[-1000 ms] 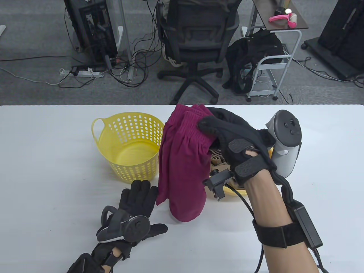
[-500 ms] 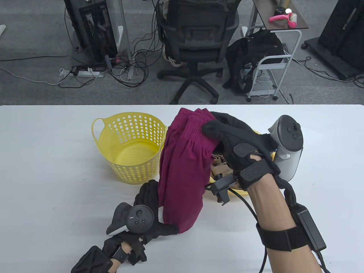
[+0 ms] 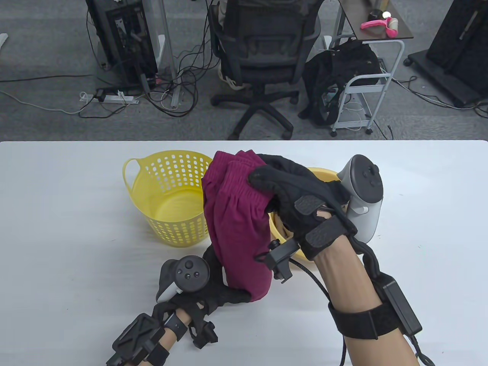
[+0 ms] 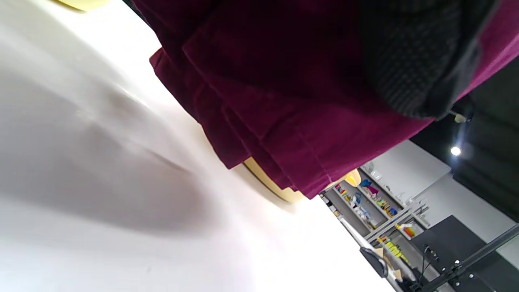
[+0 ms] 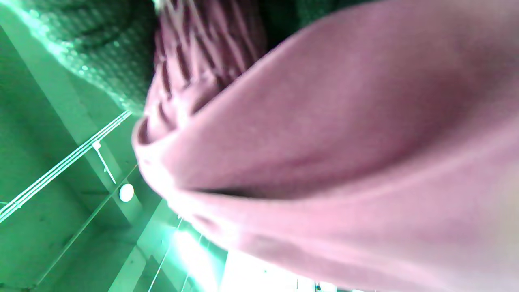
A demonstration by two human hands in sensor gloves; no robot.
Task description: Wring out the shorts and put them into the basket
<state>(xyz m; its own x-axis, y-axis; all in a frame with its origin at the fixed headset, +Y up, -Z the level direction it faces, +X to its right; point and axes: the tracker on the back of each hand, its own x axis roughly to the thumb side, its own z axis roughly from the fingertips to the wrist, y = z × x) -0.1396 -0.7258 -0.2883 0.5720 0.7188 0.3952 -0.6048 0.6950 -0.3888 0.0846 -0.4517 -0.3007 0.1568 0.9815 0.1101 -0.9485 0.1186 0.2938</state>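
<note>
The shorts (image 3: 236,225) hide the left hand's (image 3: 217,289) fingertips and most of the yellow basin (image 3: 324,174)

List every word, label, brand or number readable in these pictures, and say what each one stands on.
None can be read.
The tracker on the left hand shows only plain buttons.
The tracker on the right hand shows only plain buttons.
The shorts show no label or print.
The basket bears no lettering.
Items on the shelves in the left wrist view are too small to read.

The basket (image 3: 171,202) stands on the tabletop (image 3: 57,228), left of the shorts (image 3: 236,225). The right hand (image 3: 301,202) is atop the shorts, the left hand (image 3: 217,289) beneath them.
</note>
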